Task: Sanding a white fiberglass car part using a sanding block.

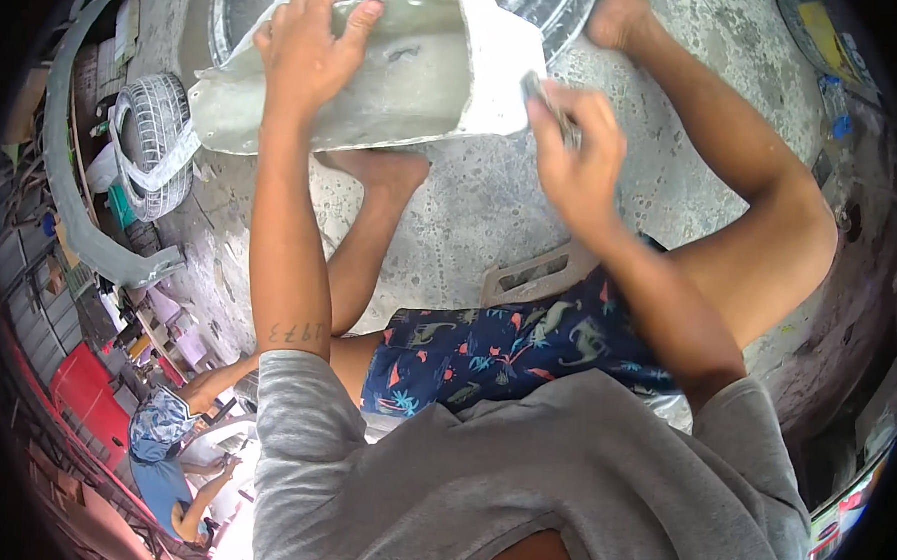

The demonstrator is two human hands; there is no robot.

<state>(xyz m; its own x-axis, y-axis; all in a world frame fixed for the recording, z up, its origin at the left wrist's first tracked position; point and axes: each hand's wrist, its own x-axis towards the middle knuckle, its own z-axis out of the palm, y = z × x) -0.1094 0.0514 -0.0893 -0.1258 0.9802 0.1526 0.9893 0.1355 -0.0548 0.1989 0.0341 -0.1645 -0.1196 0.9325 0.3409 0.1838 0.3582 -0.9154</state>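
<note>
A curved, pale grey-white molded panel (pixel 407 93) with a bright white end lies in front of me, resting at least partly over a tyre (pixel 565 20). My left hand (pixel 313 49) grips its far edge, fingers curled over the rim and thumb stretched along it. At the panel's white right end, my right hand (pixel 582 146) is closed around a small, flat grey piece, perhaps folded sandpaper (pixel 533 86). That piece is at the white edge; blur and my fingers hide part of it.
My bare feet and legs flank the panel on the concrete floor (pixel 472 201). A flat brown slotted piece (pixel 534 274) lies near my shorts. Leftward are a dusty tyre (pixel 159 142), a long grey curved strip (pixel 63 163) and clutter. Another person (pixel 165 468) works at lower left, near a red panel (pixel 91 395).
</note>
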